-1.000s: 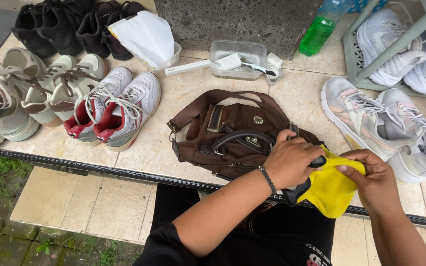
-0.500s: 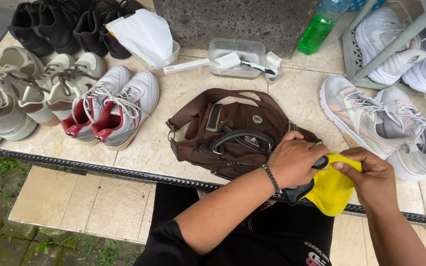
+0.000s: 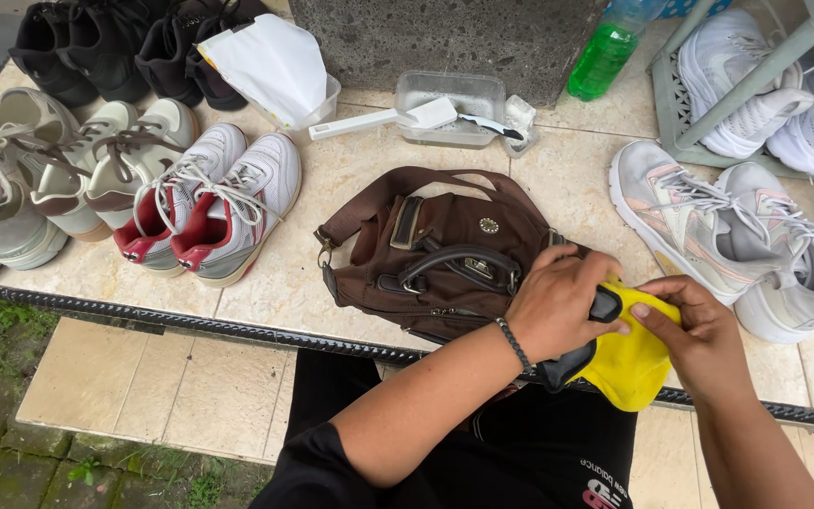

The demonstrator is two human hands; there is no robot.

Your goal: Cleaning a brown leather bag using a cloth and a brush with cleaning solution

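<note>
A yellow cloth (image 3: 628, 363) is being pinched between both hands at the near edge of the tiled ledge. The left hand (image 3: 558, 306) is being kept in a clenched grip over a black strap end (image 3: 605, 303) and the cloth's upper edge; a dark beaded bracelet (image 3: 514, 343) is being worn on its wrist. The right hand (image 3: 699, 330) is being closed on the cloth from the right, thumb on top.

Just left of the hands, a brown bag (image 3: 445, 250) is lying flat on the ledge, touching the left hand. Beyond it, a clear plastic tub (image 3: 451, 104) is being spanned by a white brush (image 3: 383, 120). A green bottle (image 3: 605, 57) is standing farther back. White-and-red sneakers (image 3: 209, 203) are sitting to the left, grey sneakers (image 3: 737, 236) to the right.
</note>
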